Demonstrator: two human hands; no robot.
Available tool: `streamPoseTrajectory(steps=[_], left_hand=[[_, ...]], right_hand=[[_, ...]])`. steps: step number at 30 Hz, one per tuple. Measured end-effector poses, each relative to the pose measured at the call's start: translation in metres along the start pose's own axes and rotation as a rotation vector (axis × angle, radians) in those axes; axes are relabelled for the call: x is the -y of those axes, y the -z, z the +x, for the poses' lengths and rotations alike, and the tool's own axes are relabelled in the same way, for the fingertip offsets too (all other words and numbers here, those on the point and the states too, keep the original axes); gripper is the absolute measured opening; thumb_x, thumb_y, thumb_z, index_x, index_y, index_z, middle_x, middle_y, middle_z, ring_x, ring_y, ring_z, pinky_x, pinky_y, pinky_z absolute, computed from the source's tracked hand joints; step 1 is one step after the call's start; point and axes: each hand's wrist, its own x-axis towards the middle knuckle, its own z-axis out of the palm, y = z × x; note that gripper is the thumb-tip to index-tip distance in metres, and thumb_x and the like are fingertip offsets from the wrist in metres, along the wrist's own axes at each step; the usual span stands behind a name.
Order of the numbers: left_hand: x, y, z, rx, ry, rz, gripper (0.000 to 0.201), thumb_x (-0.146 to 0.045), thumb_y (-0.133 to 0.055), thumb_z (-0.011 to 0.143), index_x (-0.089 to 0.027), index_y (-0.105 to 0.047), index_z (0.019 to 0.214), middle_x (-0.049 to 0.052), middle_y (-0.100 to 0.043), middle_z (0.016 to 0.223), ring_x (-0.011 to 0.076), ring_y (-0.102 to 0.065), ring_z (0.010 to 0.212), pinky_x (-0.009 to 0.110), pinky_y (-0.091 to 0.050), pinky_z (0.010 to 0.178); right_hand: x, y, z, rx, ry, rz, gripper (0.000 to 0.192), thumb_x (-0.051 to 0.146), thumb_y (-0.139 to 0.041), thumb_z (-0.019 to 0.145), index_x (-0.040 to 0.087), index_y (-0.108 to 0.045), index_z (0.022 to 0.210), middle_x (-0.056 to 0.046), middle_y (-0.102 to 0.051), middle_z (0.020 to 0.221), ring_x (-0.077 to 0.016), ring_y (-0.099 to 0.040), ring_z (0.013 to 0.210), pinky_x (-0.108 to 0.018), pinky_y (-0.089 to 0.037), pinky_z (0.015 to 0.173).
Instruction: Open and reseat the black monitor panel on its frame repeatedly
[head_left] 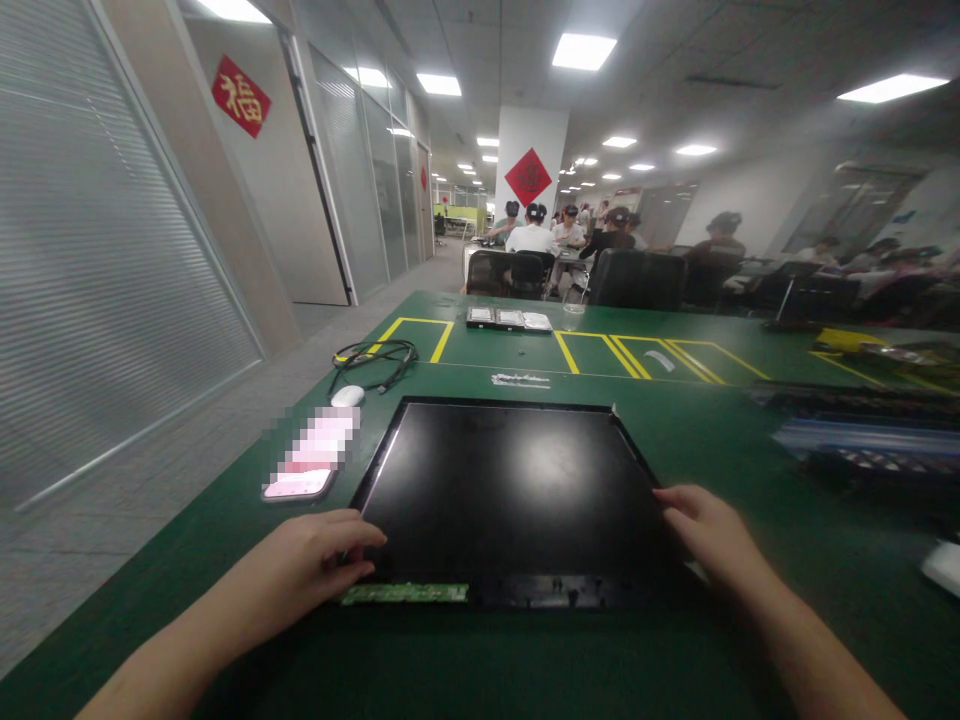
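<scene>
You have the black display panel straight in front of you, lying face up over the green table, with its surface catching a ceiling light's reflection. Its long axis seems to run crosswise, from one of your hands to the other, so each hand meets a short side. Your left hand is at the panel's near left corner, fingers curled over the rim and thumb just below them, closed on that edge. Your right hand is at the panel's right edge, a little farther from you along the side than the left; its fingertips touch the rim, but its underside is hidden and I cannot tell whether it clamps. The panel therefore lies to the right of your left hand and to the left of your right one, and neither hand is clearly nearer.

Along the panel's near edge, just beside your left thumb, sits a narrow green circuit board. Left of the panel lies a lit phone; near the panel's far left corner are a white mouse and a coiled black cable. Beyond its far edge lie pale strips.
</scene>
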Motion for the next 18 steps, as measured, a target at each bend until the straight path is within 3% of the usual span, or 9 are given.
streamPoseTrajectory(steps=[3, 8, 18], left_hand=[[0.006, -0.003, 0.002, -0.072, 0.067, 0.019, 0.026, -0.039, -0.06, 0.089, -0.028, -0.074, 0.108, 0.003, -0.072, 0.099, 0.0174, -0.068, 0.068, 0.028, -0.054, 0.062], [0.024, -0.012, 0.004, -0.332, 0.168, 0.166, 0.039, -0.049, -0.06, 0.084, -0.025, -0.075, 0.112, 0.012, -0.065, 0.124, 0.0336, -0.064, 0.111, 0.047, -0.053, 0.094], [0.021, -0.015, 0.007, -0.258, 0.291, 0.237, 0.045, -0.035, -0.046, 0.087, -0.017, -0.076, 0.115, 0.02, -0.066, 0.13, 0.0354, -0.064, 0.118, 0.05, -0.052, 0.099]], right_hand=[[-0.003, 0.0, 0.001, 0.007, 0.005, 0.014, 0.041, 0.028, -0.052, 0.072, 0.016, -0.076, 0.103, -0.012, -0.075, 0.099, -0.0232, -0.07, 0.079, -0.034, -0.054, 0.067], [-0.007, -0.002, 0.002, 0.005, 0.01, 0.03, 0.042, 0.03, -0.053, 0.072, 0.017, -0.076, 0.105, -0.011, -0.075, 0.096, -0.0219, -0.069, 0.072, -0.033, -0.053, 0.061], [-0.01, -0.003, 0.004, -0.007, 0.018, 0.04, 0.039, 0.029, -0.054, 0.072, 0.018, -0.077, 0.102, -0.01, -0.076, 0.097, -0.021, -0.069, 0.074, -0.032, -0.053, 0.063]])
